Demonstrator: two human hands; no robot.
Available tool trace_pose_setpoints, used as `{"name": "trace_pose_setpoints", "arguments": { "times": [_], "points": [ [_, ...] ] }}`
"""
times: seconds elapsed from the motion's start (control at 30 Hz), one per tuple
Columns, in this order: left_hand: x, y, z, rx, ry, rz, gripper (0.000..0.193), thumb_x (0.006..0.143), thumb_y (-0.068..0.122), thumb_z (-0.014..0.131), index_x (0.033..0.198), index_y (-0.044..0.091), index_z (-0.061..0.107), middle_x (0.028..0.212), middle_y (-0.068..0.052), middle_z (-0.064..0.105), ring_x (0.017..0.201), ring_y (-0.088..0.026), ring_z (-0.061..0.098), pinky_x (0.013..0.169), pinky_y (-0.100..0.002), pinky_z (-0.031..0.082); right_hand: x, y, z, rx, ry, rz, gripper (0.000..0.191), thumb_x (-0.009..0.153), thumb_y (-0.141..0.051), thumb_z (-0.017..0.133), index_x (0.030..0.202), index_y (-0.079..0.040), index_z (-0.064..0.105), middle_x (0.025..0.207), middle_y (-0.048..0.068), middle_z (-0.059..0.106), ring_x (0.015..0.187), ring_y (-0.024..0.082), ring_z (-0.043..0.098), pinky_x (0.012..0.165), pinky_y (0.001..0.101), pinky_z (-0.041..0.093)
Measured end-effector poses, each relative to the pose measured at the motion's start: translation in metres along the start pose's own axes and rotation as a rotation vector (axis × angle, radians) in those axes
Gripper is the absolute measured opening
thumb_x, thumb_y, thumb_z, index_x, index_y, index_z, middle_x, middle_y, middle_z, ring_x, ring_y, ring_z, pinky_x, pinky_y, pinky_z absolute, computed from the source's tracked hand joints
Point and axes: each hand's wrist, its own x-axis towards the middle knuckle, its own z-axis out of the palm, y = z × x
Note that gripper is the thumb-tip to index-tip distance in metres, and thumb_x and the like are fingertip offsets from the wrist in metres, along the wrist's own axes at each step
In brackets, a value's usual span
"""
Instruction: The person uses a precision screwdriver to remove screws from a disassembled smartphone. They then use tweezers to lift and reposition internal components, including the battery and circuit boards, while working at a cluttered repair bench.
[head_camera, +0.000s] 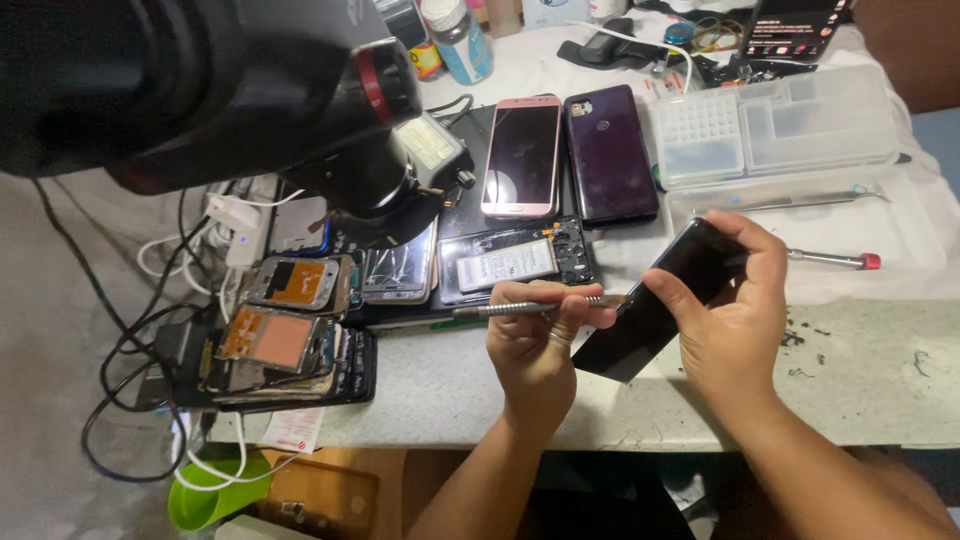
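Observation:
My right hand (735, 305) grips a black phone (655, 305), tilted on edge above the front of the white worktable (860, 380). My left hand (535, 345) pinches a thin metal tool (520, 308) held level, its tip touching the phone's left edge. Behind my hands lies an opened phone (515, 262) with its battery exposed, and farther back a pink phone (522, 155) and a dark purple phone (610, 152) lie side by side.
A black microscope head (250, 90) overhangs the left side. Stacked phone frames and screens (290, 335) and tangled cables (150, 330) fill the left. Clear plastic parts trays (775, 125), tweezers (800, 200) and a red-capped screwdriver (830, 259) lie right. A green cup (205, 490) sits below.

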Motion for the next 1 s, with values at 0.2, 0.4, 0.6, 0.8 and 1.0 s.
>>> {"name": "trace_pose_setpoints", "arguments": {
  "times": [0.2, 0.4, 0.6, 0.8, 1.0],
  "points": [
    [0.009, 0.005, -0.014, -0.008, -0.126, 0.006, 0.018, 0.1, -0.001, 0.068, 0.112, 0.001, 0.056, 0.11, -0.018, 0.073, 0.1, -0.019, 0.075, 0.092, -0.033, 0.065, 0.011, 0.001, -0.005, -0.015, -0.049, -0.001, 0.035, 0.104, -0.009, 0.072, 0.137, -0.006, 0.06, 0.127, 0.003, 0.057, 0.117, 0.012, 0.059, 0.106, 0.027, 0.049],
    [0.01, 0.01, -0.017, 0.24, -0.285, 0.026, 0.019, 0.092, -0.01, 0.077, 0.105, 0.0, 0.07, 0.114, -0.013, 0.074, 0.106, -0.02, 0.074, 0.095, -0.03, 0.061, 0.014, 0.007, -0.006, 0.099, -0.047, -0.045, 0.031, 0.106, -0.009, 0.071, 0.135, -0.007, 0.062, 0.128, 0.001, 0.054, 0.116, 0.01, 0.057, 0.106, 0.0254, 0.048],
    [0.007, 0.008, -0.011, 0.302, -0.221, 0.135, 0.02, 0.088, -0.01, 0.08, 0.101, 0.002, 0.069, 0.109, -0.014, 0.075, 0.104, -0.021, 0.076, 0.093, -0.031, 0.064, 0.008, 0.008, -0.001, 0.138, -0.028, 0.038, 0.03, 0.106, -0.012, 0.071, 0.133, -0.009, 0.06, 0.118, -0.002, 0.059, 0.108, 0.008, 0.056, 0.098, 0.023, 0.048],
    [0.006, 0.002, -0.011, 0.171, -0.181, 0.075, 0.019, 0.09, -0.011, 0.078, 0.1, 0.003, 0.069, 0.108, -0.014, 0.075, 0.105, -0.022, 0.075, 0.096, -0.033, 0.064, 0.003, 0.01, 0.005, 0.25, 0.001, 0.025, 0.031, 0.108, -0.013, 0.071, 0.135, -0.008, 0.058, 0.119, -0.003, 0.058, 0.108, 0.006, 0.054, 0.099, 0.0218, 0.047],
    [0.005, -0.001, -0.015, 0.143, -0.218, 0.011, 0.019, 0.091, -0.011, 0.076, 0.102, 0.003, 0.068, 0.111, -0.014, 0.075, 0.109, -0.022, 0.074, 0.098, -0.034, 0.064, 0.001, 0.011, 0.0, 0.138, -0.028, -0.042, 0.025, 0.109, -0.011, 0.071, 0.131, -0.006, 0.059, 0.117, -0.001, 0.058, 0.106, 0.006, 0.055, 0.103, 0.0233, 0.046]
  ]
}}
